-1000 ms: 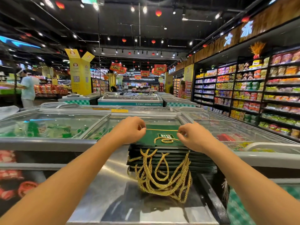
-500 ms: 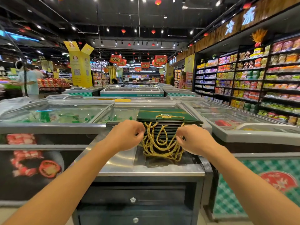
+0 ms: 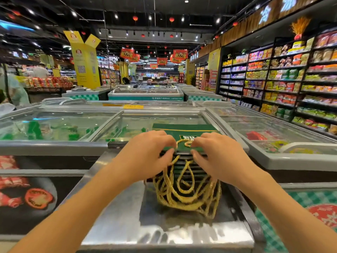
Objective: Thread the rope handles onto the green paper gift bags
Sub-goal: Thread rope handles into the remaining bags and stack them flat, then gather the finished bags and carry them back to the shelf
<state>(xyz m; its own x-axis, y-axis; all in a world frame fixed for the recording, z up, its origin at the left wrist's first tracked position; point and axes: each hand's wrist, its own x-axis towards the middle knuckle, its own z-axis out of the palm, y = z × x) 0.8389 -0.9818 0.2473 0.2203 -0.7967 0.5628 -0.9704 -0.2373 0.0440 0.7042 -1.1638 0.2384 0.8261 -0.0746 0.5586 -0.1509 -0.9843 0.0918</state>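
Head cam is all I've got here. The stack of green gift bags (image 3: 184, 156) lies flat at the far end of the steel counter (image 3: 127, 225), right by the glass freezer lids (image 3: 54, 125). The gold rope handles (image 3: 182, 196) spill off its near edge in a tangle. The left hand (image 3: 145, 154) and right hand (image 3: 217, 156) both pinch the near edge of the top bag (image 3: 182, 128), fingers on top, thumbs under. One rope loop sits between them. Bit blurry tho.

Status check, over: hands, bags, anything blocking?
Hands: left hand, right hand pinch near edge of top green bag. Gold rope handles dangle below, over steel counter. Nothing blocking.
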